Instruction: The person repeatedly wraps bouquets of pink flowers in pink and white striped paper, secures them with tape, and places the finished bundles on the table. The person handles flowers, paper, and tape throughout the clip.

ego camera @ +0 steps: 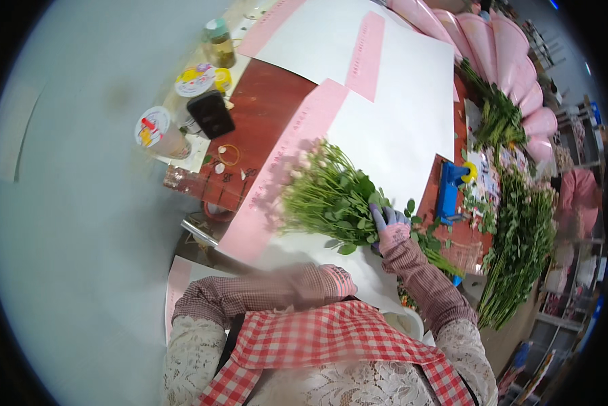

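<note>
A bunch of pale pink spray roses (334,198) lies across a sheet of white wrapping paper with a pink border (304,127). My right hand (391,226), in a grey and pink work glove, grips the leafy stems at the bunch's right end, and cut stems stick out beyond it. My left hand (340,281), in a striped glove, is close to my chest at the paper's near edge; its fingers are hidden from view, so what they do does not show. More white paper (405,56) is spread farther back.
At the left stand a lidded drink cup (164,134), another cup (194,81), a bottle (220,43) and a black phone (211,114). A blue tape dispenser (448,195) is at right, beside a large pile of leafy stems (519,243) and pink-wrapped bouquets (496,45).
</note>
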Demonstrator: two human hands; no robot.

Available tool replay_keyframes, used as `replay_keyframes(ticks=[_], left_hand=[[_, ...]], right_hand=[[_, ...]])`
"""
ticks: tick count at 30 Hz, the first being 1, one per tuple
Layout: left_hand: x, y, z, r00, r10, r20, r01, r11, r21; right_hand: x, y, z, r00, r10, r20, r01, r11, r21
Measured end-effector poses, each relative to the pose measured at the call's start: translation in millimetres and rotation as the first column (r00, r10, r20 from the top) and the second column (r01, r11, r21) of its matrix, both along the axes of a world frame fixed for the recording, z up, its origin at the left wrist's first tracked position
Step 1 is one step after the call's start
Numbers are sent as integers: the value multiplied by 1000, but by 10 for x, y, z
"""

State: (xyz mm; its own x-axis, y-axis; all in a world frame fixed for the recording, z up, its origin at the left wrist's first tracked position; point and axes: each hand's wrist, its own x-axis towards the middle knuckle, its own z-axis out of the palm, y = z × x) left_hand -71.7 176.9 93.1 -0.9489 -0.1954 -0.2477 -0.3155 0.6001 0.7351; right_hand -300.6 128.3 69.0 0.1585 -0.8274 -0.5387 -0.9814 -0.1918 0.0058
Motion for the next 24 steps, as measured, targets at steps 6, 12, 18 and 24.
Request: replay_keyframes(ticks=[6, 12, 18, 24], left_hand=[[-153, -438, 288, 962, -164, 219, 159, 986, 38], [-368, -1961, 61, 966, 257, -32, -254, 917, -308], [-761, -2967, -330, 778, 296, 555, -271, 954, -129], [-1453, -2625, -323, 899, 344, 273, -171, 846, -505]], right_hand=[[-163, -4, 11, 953, 70, 294, 52, 920, -389], [-733, 459, 426, -189, -231, 954, 950, 203, 237], [-372, 85, -144, 996, -28, 85, 59, 920, -387], [-469, -276, -49, 854, -352, 383, 359, 932, 55]])
